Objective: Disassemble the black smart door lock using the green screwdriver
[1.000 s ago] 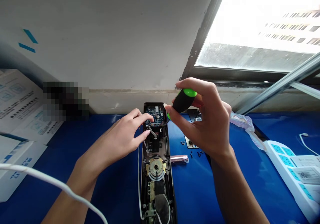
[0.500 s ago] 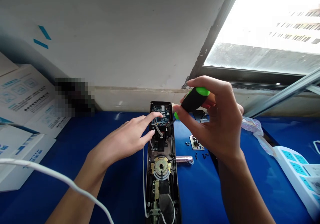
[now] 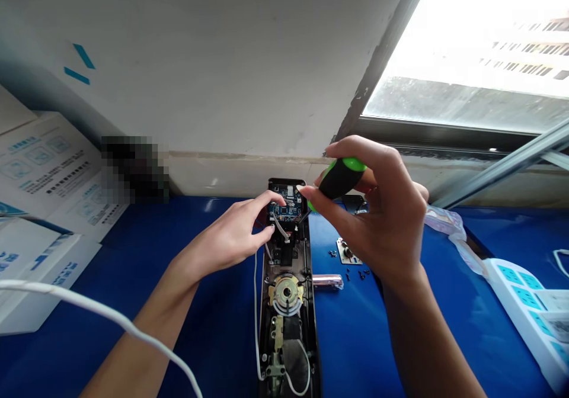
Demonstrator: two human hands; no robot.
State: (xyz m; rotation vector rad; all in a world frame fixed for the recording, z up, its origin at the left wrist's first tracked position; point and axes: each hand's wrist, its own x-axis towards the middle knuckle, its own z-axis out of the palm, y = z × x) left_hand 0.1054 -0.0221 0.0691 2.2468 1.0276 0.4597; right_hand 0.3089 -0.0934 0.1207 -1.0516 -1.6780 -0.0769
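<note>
A long black electronic door lock housing lies with its inner side up, a blue circuit board at its far end. My left hand rests by that end, its bent index finger on the board and its thumb apart near the left edge. In my right hand is a black-and-green screwdriver, gripped by the handle and tilted. Its shaft slants down to the board's right side; the tip's exact contact is hard to make out. A grey cable runs below the board, and a round metal spindle part sits lower down.
Small black screws and a metal plate lie right of the housing, near a pink wrapped item. A white power strip stands far right. White boxes fill the left, and a white cable crosses the foreground.
My right hand and the screwdriver have shifted slightly left. My left index finger has bent more and drawn back a little across the board.
</note>
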